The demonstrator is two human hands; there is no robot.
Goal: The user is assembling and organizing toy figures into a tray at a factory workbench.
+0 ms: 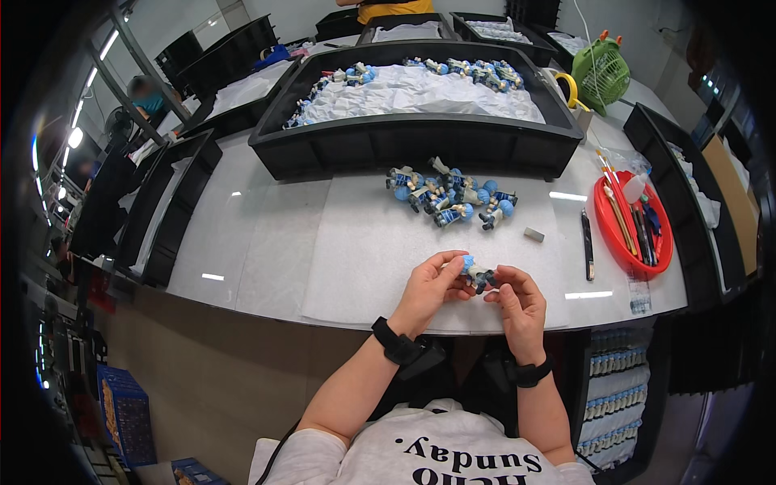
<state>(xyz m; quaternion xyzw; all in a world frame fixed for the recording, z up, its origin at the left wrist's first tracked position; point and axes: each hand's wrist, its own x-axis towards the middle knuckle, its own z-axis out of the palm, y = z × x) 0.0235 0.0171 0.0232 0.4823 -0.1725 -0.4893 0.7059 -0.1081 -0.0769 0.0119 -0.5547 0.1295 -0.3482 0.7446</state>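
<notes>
Small, blue-headed, pale-and-dark human-shaped figurine [478, 275] pinched by bare left hand [428, 288]; bare right hand [524, 311] curled alongside, grip unclear.

Left forearm [349, 381] slants up and rightward; right forearm [542, 412] stands steeper, tipped slightly left. Left wrist [406, 322] sits a little higher in view than right wrist [529, 354]. Hands bare, near each other, fingertips facing inward. Left hand [427, 293]: thumb and forefinger drawn together in a pinch, other fingers curled beneath. Right hand [525, 317]: thumb upright, fingers bent inward (firmness of its grip cannot be told).
</notes>
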